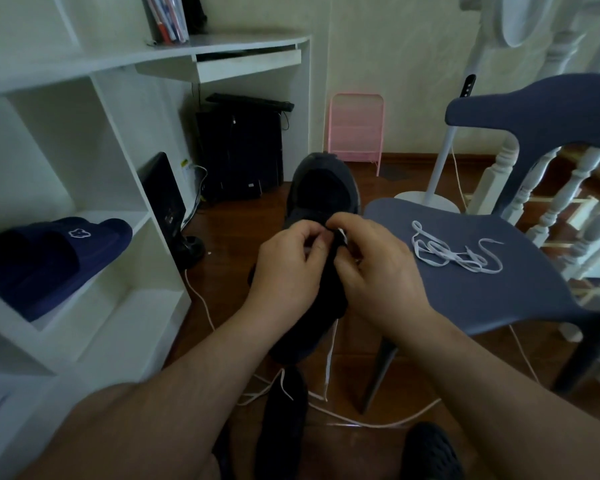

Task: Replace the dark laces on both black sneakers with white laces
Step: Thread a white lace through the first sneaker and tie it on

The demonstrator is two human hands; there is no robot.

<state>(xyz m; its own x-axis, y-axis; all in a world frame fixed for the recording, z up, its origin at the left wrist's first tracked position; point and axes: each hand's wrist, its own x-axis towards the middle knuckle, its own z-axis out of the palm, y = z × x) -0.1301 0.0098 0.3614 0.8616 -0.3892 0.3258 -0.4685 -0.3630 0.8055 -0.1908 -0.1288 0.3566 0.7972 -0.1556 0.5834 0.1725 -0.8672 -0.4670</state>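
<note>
The person sits low with a black sneaker held up between both hands, toe pointing away, so the eyelets face them. The left hand has its fingers curled round the near-left side of the shoe, thumb and forefinger pinched at the top of the tongue, which looks meant to steady it. The right hand is pinched on a white lace right at the eyelets; a short white bit shows between the fingertips, and the rest hangs down below the shoe to the wooden floor, where its loose ends trail. I'd judge this lace is being threaded, somewhere in the upper eyelets, though the fingers hide exactly which.

A second white lace lies in a loose tangle on the seat of the blue chair just to the right, within easy reach, presumably waiting for the other shoe. A dark shape on the floor near the person's knees may be that other sneaker, but it is too dark to tell. On the left, navy slippers sit on a white shelf.
</note>
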